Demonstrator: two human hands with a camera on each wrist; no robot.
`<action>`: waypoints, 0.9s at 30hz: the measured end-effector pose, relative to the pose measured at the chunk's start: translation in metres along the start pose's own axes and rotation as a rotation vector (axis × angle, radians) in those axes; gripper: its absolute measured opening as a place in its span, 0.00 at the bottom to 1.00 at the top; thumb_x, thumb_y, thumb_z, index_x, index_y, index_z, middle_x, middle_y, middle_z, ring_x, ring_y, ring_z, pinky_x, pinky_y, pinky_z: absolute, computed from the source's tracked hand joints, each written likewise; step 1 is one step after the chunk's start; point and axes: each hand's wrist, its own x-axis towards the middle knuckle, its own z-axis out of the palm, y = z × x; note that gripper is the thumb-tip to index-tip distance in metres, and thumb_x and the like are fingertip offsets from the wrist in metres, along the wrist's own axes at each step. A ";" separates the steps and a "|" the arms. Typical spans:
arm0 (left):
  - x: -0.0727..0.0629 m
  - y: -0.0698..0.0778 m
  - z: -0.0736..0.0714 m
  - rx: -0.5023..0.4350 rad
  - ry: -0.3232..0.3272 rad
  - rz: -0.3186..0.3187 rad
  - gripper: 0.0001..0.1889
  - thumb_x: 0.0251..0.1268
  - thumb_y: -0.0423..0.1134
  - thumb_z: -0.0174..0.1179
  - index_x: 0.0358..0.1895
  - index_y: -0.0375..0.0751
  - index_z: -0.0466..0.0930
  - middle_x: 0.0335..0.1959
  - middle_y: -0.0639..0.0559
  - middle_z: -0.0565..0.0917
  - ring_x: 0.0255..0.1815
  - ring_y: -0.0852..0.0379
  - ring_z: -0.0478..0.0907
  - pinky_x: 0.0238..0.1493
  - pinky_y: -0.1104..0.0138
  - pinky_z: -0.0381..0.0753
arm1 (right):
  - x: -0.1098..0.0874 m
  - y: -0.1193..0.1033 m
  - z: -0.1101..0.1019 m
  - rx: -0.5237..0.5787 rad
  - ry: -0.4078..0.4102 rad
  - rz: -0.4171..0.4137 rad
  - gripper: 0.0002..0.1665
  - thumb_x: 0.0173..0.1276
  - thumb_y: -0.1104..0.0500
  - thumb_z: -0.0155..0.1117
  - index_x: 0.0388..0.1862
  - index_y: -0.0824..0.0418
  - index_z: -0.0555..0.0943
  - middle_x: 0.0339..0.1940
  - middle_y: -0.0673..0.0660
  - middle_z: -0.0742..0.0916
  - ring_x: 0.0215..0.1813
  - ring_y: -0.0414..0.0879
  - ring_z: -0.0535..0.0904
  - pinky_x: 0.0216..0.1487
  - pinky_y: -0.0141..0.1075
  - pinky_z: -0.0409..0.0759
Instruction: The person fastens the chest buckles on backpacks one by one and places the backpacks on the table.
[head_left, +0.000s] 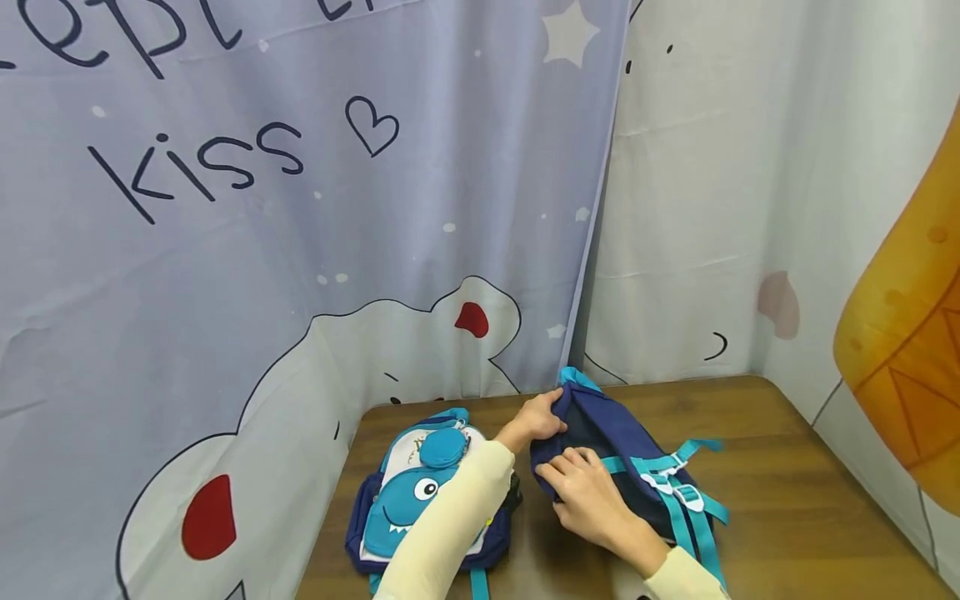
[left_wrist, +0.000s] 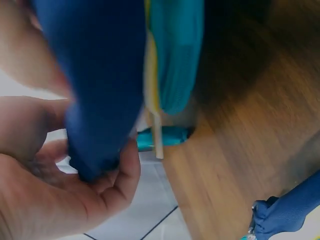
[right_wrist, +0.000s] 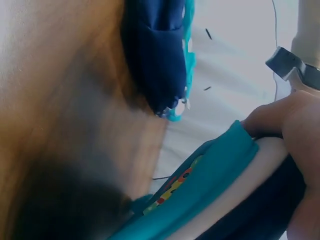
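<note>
A navy backpack (head_left: pixel 611 417) with teal straps stands tilted on the table, its strap side facing up. My left hand (head_left: pixel 542 417) grips its edge near the top. In the left wrist view, curled fingers of the left hand (left_wrist: pixel 65 205) hold the navy fabric (left_wrist: pixel 105 90). Lower down, my right hand (head_left: pixel 588 496) holds the side of the same backpack, its fingers bent over the edge. The backpack's front is hidden in the head view; the right wrist view shows its teal panel (right_wrist: pixel 215 185) with a small colourful patch.
A second backpack (head_left: pixel 408 508), with a blue toothy cartoon face, lies on the left of the brown wooden table (head_left: pixel 780 475), partly under my left sleeve (head_left: pixel 457 525). Printed curtains (head_left: pixel 450 208) hang behind the table and along its sides.
</note>
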 end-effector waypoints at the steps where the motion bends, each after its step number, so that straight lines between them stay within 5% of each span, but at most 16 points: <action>1: 0.000 0.000 0.002 0.015 0.006 -0.006 0.41 0.65 0.33 0.71 0.82 0.43 0.66 0.77 0.40 0.75 0.76 0.39 0.73 0.72 0.50 0.76 | -0.002 -0.001 0.002 0.004 -0.022 0.007 0.32 0.39 0.60 0.86 0.49 0.53 0.88 0.43 0.50 0.89 0.45 0.47 0.80 0.53 0.50 0.81; 10: 0.004 -0.010 0.014 0.035 0.018 -0.022 0.46 0.59 0.31 0.76 0.82 0.45 0.66 0.75 0.37 0.76 0.75 0.37 0.73 0.72 0.47 0.75 | -0.015 -0.002 0.015 0.137 -0.145 0.088 0.35 0.47 0.62 0.81 0.59 0.49 0.87 0.50 0.49 0.87 0.52 0.46 0.79 0.62 0.56 0.77; 27: 0.003 -0.031 0.044 0.160 0.047 -0.047 0.47 0.69 0.38 0.71 0.87 0.57 0.55 0.74 0.32 0.72 0.70 0.33 0.77 0.64 0.43 0.80 | -0.047 -0.002 0.047 0.295 -0.328 0.164 0.38 0.60 0.58 0.80 0.71 0.48 0.81 0.64 0.53 0.83 0.66 0.52 0.75 0.68 0.67 0.68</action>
